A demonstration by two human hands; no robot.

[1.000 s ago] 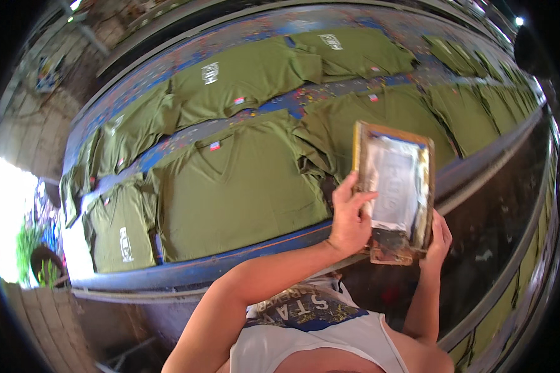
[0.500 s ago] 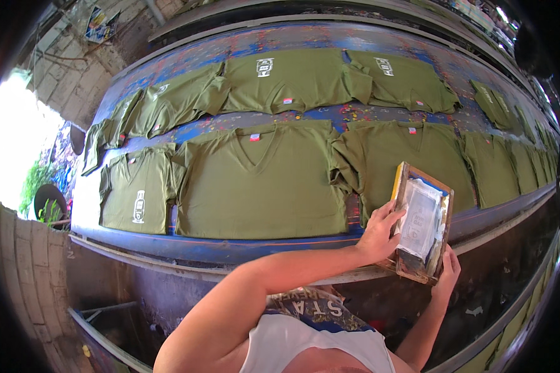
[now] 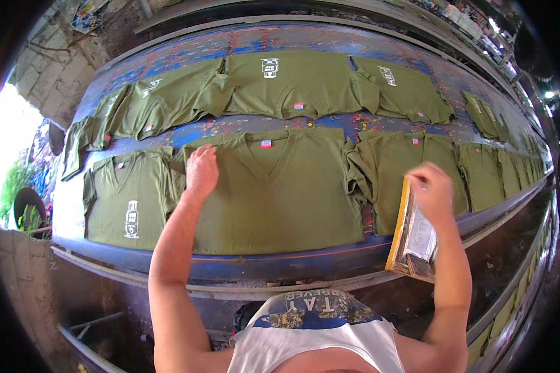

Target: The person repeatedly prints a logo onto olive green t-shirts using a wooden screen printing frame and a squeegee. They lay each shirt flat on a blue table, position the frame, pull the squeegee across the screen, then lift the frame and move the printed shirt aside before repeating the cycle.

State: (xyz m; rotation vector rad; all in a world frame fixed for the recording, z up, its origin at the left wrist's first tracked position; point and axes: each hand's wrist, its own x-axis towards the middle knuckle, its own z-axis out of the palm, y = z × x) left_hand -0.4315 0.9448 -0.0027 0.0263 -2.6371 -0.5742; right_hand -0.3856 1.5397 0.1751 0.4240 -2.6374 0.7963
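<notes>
In front of me an unprinted olive-green V-neck T-shirt (image 3: 280, 205) lies flat on the table. My left hand (image 3: 201, 173) is at its left shoulder, fingers drawn together on the cloth. To the right, my right hand (image 3: 432, 191), a little blurred, grips the upper end of a screen-printing frame (image 3: 399, 239) with wooden sides. The frame is tilted over the table's near edge, and a whitish mesh shows inside it. My hand and forearm hide its right side. Just beyond the frame lies another green T-shirt (image 3: 389, 161).
A T-shirt (image 3: 109, 208) with a white print lies at the left. Several printed shirts (image 3: 320, 81) form the far row, and more continue rightward. The long blue, paint-spotted table (image 3: 255, 121) has a raised near rail (image 3: 230, 290). A block wall (image 3: 18, 280) stands at the left.
My left hand has left the frame and moved left to the middle shirt's shoulder. My right hand has shifted from the frame's lower right side to its upper end.
</notes>
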